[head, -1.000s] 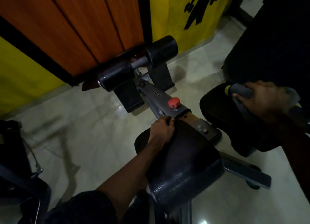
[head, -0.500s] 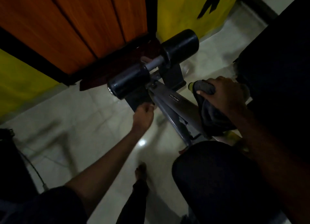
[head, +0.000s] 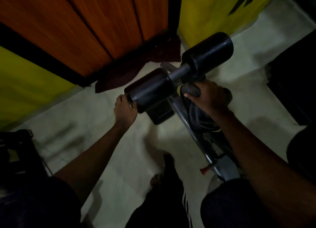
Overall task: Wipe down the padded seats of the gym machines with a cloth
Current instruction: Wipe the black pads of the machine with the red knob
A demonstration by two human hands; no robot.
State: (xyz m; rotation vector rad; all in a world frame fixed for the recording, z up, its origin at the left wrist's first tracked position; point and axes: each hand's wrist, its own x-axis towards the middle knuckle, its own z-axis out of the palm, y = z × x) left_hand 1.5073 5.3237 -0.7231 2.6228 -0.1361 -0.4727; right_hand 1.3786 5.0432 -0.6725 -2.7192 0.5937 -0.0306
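Two hands are on the machine, the light is dim and the edges are blurred. The left hand [head: 125,108] grips the outer end of the left roller [head: 150,92], fingers curled round its rim, a ring glinting on one finger. The right hand [head: 210,96] is fisted on the cloth [head: 196,115]. It's a dark bundle, pinched at the top, and the rest hangs down over the grey beam [head: 225,174]. That fist sits right by the bar [head: 177,73] that joins the rollers, just below the right roller [head: 207,51]. I can't tell whether the cloth touches that roller.

Down the beam a red knob [head: 204,171] sticks out to the side. Below it, at the bottom right, is the dark seat [head: 227,203], well apart from the cloth, with the right forearm crossing above it.

The floor [head: 102,125] is pale tile. A bare foot [head: 154,180] stands on it between the arms, left of the beam. Beyond the rollers a dark red rag [head: 135,70] lies on the floor against the foot of an orange door [head: 77,26], with yellow wall [head: 22,84] on either side.
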